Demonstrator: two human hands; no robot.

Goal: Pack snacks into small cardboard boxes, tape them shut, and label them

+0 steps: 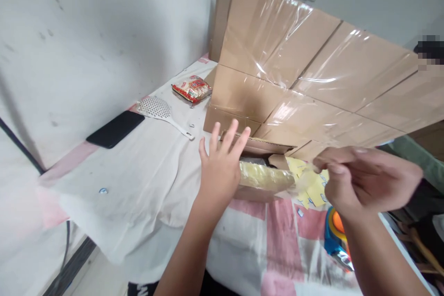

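A small cardboard box (256,194) sits on the cloth-covered table, its flap (267,144) raised at the back. Along the box's near upper edge runs a strip of shiny, yellowish packing tape (267,176), whose clear end stretches toward my right hand. With fingers spread, my left hand (222,162) is at the box's left end; whether the palm presses on it is hard to see. My right hand (367,180), slightly blurred, pinches the end of the tape to the right of the box. Below it lies a blue tape dispenser (333,240), partly covered by my right forearm.
Stacked cartons in clear wrap (256,97) stand behind the box. On the left are a white slotted skimmer (156,108), a black phone (116,129) and a red snack packet (192,89). Yellow paper notes (312,189) lie right of the box. A wall (104,32) borders the table.
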